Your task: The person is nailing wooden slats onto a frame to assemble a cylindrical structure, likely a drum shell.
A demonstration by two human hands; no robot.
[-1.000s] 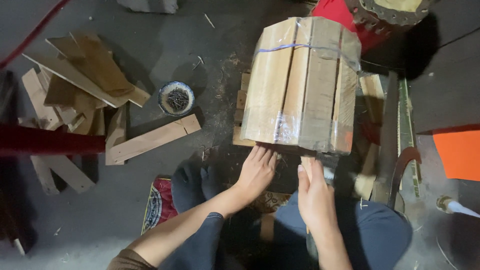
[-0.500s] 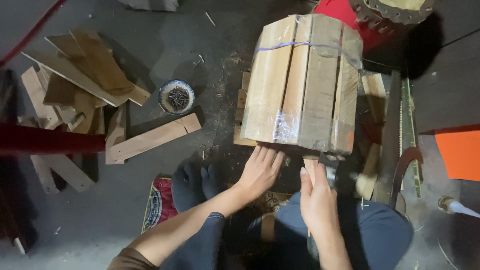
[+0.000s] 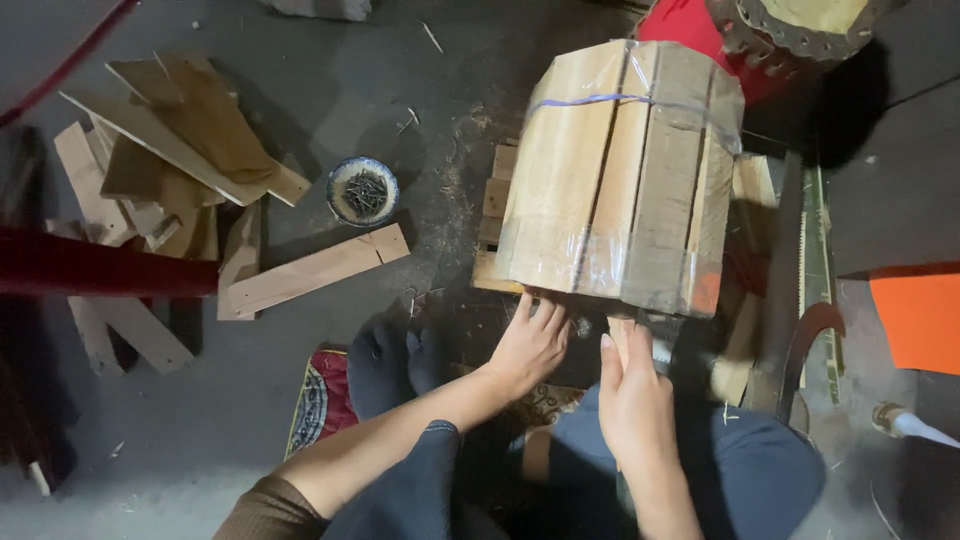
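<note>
The person is sitting on the floor behind a barrel-shaped bundle of pale wooden staves (image 3: 625, 170), which is wrapped in clear plastic film and cinched near its top by a thin blue band. The bundle is standing directly in front of the knees, resting on a low stack of short wooden blocks (image 3: 493, 232), which seems to be lifting it off the dusty concrete floor (image 3: 400, 100).

The left hand (image 3: 528, 345) is pressing flat against the lower edge of the staves, fingers spread and open, closed on nothing; it appears to be bracing the bundle so it does not slide. The right hand (image 3: 633, 395) is curled shut around a narrow wooden handle (image 3: 622, 335), thumb lying along it, with the tool's head sitting just under the bundle's bottom rim; what kind of tool it is cannot be told from here.

To the left, a small blue-rimmed bowl of dark nails (image 3: 363, 190) is sitting within reach, beside 1 long flat plank (image 3: 315, 270) and a loose heap of wooden offcuts (image 3: 160, 180). At the right, a handsaw with a green-edged blade (image 3: 812, 290) is lying along the floor, near an orange sheet (image 3: 920, 320). A red drum-like object (image 3: 700, 30) is standing beyond the bundle.
</note>
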